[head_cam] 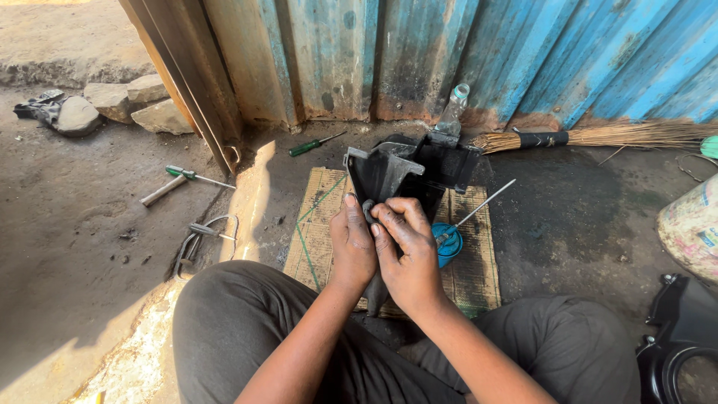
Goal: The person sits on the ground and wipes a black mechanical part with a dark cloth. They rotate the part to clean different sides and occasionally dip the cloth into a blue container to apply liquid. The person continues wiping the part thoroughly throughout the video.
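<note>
A black plastic housing (404, 176) is being held upright over the cardboard mat (321, 224), gripped low down by both hands: the left hand (351, 247) and right hand (404, 254) are being closed around its lower end. A blue-handled screwdriver (456, 232) is lying on the mat, just right of the housing.

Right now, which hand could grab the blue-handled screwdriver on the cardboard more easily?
Probably the right hand. The blue-handled screwdriver lies just beside it on the cardboard, while the left hand sits on the far side. Both hands grip the black plastic part.
</note>
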